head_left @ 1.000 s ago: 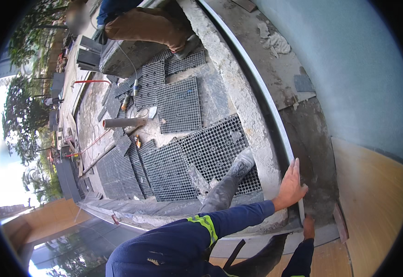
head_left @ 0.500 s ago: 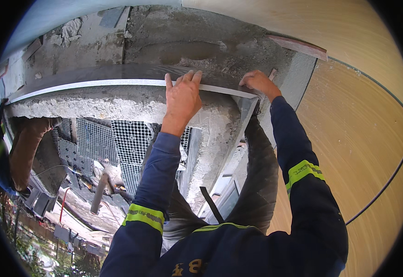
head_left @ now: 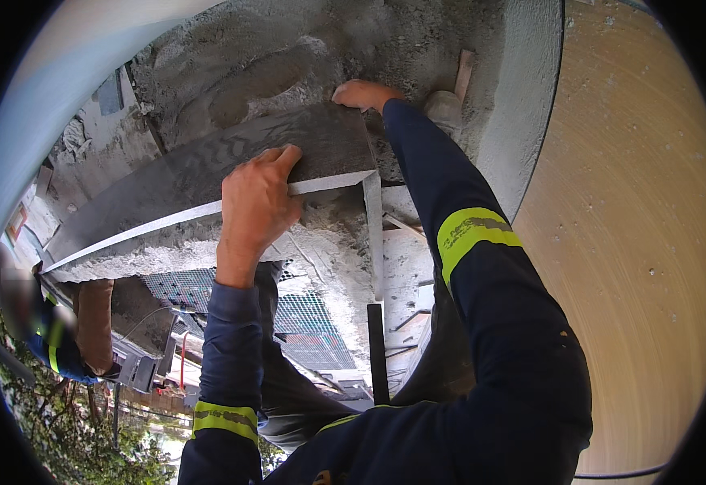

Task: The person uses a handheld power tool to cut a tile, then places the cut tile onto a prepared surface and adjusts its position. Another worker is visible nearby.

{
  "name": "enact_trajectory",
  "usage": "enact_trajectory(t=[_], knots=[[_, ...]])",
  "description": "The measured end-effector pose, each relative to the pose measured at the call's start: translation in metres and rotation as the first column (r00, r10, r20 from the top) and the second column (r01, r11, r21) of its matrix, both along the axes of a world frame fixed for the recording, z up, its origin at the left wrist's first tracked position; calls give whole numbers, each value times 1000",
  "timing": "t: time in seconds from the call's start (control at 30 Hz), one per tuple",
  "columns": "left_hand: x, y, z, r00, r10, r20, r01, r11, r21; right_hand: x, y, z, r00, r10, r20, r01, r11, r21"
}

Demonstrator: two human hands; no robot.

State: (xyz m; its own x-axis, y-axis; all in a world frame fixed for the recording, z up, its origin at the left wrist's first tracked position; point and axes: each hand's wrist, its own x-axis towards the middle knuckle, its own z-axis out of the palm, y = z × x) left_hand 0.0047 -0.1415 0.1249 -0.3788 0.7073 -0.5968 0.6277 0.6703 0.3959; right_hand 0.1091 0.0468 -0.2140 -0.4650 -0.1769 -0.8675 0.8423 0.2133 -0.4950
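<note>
A long dark grey stone slab point(head_left: 232, 153) with a pale cut front edge lies on top of a rough concrete ledge point(head_left: 329, 234). My left hand point(head_left: 258, 206) is closed over the slab's front edge, left of its near right corner; some of its fingers are hidden. My right hand point(head_left: 365, 94) reaches across to the slab's far right corner. Its fingers are curled at the back edge, and their tips are partly out of sight. A narrow pale-edged strip point(head_left: 374, 234) runs from the slab's near right corner toward me.
Rough wet-looking mortar point(head_left: 264, 48) spreads behind the slab. A wood-patterned panel point(head_left: 628, 242) fills the right side. Perforated grey sheets point(head_left: 308, 319) lie below the ledge. Another person's sleeve point(head_left: 54, 347) shows at far left. A short wooden piece point(head_left: 464, 74) rests on the mortar.
My right hand has moved from the slab's near right corner to its far one. My left hand's fingers have gone from spread on top to curled round the front edge. The view has turned.
</note>
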Motion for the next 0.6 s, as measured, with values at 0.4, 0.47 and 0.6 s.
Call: enact_trajectory(t=[0.4,0.47,0.6], knots=[[27,51,-13,976,-193,104,171,967,186,59,-29,-42,810,-576,-109,559,815,-151],[27,53,-14,972,-173,157,145,974,173,57,-39,-45,743,-669,-17,661,738,-137],[28,57,-16,958,-96,272,57,988,146,64,-37,-51,694,-717,66,714,674,-191]])
